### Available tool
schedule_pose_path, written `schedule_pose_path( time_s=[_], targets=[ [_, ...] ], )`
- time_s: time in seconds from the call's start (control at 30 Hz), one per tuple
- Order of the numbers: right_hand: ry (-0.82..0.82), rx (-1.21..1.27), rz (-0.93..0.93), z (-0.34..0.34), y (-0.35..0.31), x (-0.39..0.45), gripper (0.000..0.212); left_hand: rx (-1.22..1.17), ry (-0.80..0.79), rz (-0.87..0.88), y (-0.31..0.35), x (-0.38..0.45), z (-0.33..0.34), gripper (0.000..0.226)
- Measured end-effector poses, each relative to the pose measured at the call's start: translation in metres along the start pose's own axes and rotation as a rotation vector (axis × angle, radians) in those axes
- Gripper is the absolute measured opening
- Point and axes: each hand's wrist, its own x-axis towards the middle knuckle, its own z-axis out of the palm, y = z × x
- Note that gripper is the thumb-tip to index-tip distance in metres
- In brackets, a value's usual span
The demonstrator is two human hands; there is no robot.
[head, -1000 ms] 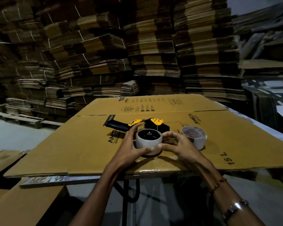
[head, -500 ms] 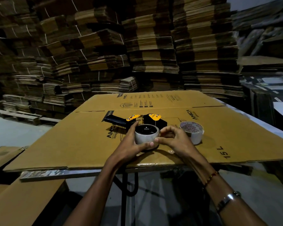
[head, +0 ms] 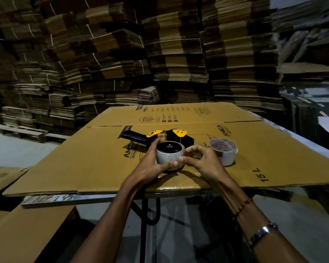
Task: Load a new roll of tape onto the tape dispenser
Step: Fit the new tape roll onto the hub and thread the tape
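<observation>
A black tape dispenser (head: 180,138) with yellow plates and a black handle (head: 131,136) lies flat on a cardboard sheet (head: 84,164). A pale tape roll (head: 169,154) sits around the dispenser's black hub. My left hand (head: 150,165) wraps the roll's left side, thumb across its front. My right hand (head: 201,160) pinches the roll's right front edge with fingertips. A second roll (head: 224,151) with a printed core stands just to the right of my right hand.
The cardboard sheet covers a folding table with a metal front edge (head: 68,199). Tall stacks of flattened cartons (head: 171,54) fill the background. More flat cardboard (head: 23,234) lies low on the left. A wooden pallet (head: 27,132) rests on the floor at the far left.
Both hands stay on the roll on the dispenser, shifting only slightly. The camera view has tilted a little.
</observation>
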Motion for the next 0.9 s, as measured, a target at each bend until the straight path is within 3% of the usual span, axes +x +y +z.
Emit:
schedule_pose_path(
  time_s=[0.2, 0.37, 0.63, 0.8, 0.9],
  targets=[
    [-0.027, -0.029, 0.018, -0.0001, 0.0011, -0.0006, 0.014, -0.007, -0.016, -0.023, 0.0024, -0.0014, -0.0022, 0.104],
    [0.027, -0.036, 0.008, 0.0011, 0.0037, 0.0015, 0.029, -0.023, -0.027, -0.025, 0.0035, -0.0014, -0.0022, 0.103],
    [-0.013, -0.006, 0.016, 0.0005, 0.0039, 0.0006, 0.02, -0.021, -0.026, -0.009, 0.0039, -0.0026, -0.0023, 0.104],
    [0.02, -0.043, 0.026, 0.0005, 0.0053, 0.0025, 0.036, -0.034, -0.034, -0.002, 0.005, -0.0024, -0.0019, 0.102],
    [-0.008, -0.054, 0.041, -0.0004, 0.0056, 0.0023, 0.029, -0.036, -0.029, -0.006, 0.0051, -0.0028, -0.0015, 0.102]
  ],
)
